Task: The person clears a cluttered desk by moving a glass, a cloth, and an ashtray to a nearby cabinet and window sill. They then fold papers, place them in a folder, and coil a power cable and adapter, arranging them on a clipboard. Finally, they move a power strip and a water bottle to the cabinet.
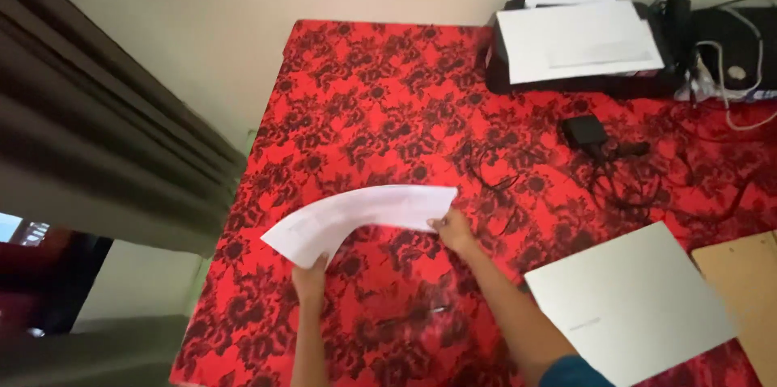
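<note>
A white sheet of paper curves above the red floral tablecloth, held at both ends. My left hand grips its near-left corner from below. At the sheet's right edge my right hand pinches the paper. The sheet bows upward between the two hands.
A black printer with white sheets on it stands at the far right. A black adapter with cables lies in front of it. A closed silver laptop and a brown board sit at the near right. Grey curtains hang left.
</note>
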